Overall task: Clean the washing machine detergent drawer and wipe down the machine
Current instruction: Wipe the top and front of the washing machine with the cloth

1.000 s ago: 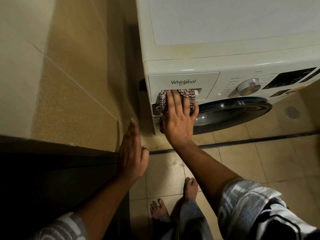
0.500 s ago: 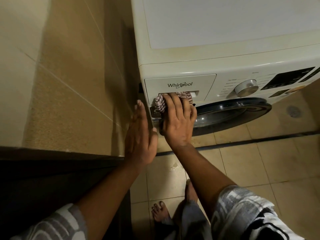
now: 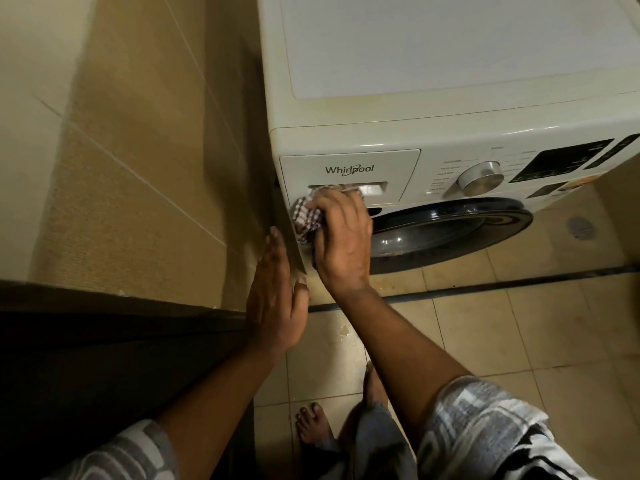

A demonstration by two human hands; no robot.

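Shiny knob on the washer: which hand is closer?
Right. The right hand sits just left of the knob, gripping a cloth; the left hand is farther left and lower.

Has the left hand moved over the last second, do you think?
Yes, the left hand came forward, closer to the front-left corner of the washing machine.

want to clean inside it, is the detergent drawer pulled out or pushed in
Pushed in: detergent drawer front sits flush with the panel; right hand holds a cloth against it.
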